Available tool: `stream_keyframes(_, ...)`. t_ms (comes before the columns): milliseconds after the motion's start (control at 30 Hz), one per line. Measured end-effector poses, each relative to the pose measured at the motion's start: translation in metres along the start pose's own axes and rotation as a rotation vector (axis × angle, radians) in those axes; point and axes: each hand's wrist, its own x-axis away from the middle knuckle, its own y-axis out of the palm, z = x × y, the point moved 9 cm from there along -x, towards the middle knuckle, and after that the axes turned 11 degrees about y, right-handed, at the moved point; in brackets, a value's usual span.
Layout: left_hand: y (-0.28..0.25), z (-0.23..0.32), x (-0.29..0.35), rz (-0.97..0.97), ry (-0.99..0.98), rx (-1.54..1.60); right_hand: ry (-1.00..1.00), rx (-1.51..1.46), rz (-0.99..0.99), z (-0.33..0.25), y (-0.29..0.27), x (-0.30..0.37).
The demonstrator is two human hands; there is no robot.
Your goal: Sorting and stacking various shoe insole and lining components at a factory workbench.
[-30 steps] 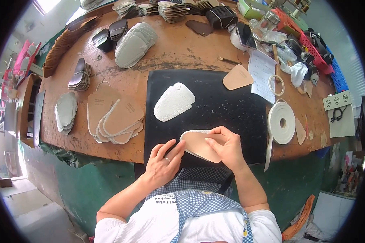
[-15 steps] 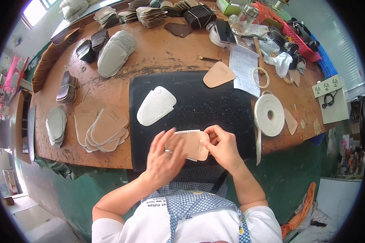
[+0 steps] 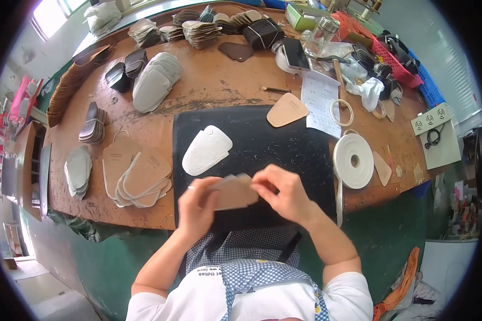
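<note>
Between my hands, above the near part of a black mat (image 3: 262,144), is a tan flat leather-like piece (image 3: 233,193), blurred by motion. My left hand (image 3: 197,207) grips its left end between thumb and fingers. At its right end the thumb and fingers of my right hand (image 3: 281,191) are pinched together on its edge. A white textured piece with a rounded outline (image 3: 206,151) lies on the mat beyond my left hand. Farther right, a tan tapered piece (image 3: 287,111) rests across the mat's far edge.
Tan pieces with pale edges (image 3: 128,171) lie left of the mat, beside grey pieces (image 3: 78,170). To the right sit a white tape roll (image 3: 353,160), a written sheet (image 3: 321,101) and a hammer (image 3: 338,72). Stacked cut pieces (image 3: 201,33) line the far side.
My left hand has gone from lying over the tan piece to gripping its left end. The piece has shifted left and tilted up; my right hand has moved left with it.
</note>
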Motion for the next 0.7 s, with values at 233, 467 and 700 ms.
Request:
stream_keyframes(233, -0.119, 0.013, -0.022, 0.453, 0.087, -1.120, 0.230, 0.718, 0.423, 0.104, -0.130, -0.124)
stream_keyframes(467, 0.019, 0.006, -0.055, -0.109, 0.320, -0.728, 0.186, 0.661, 0.440, 0.111, -0.123, -0.138)
stream_keyframes(700, 0.020, 0.000, -0.046, -0.173, 0.497, -0.807, 0.037, 0.111, 0.488, 0.025, -0.100, -0.027)
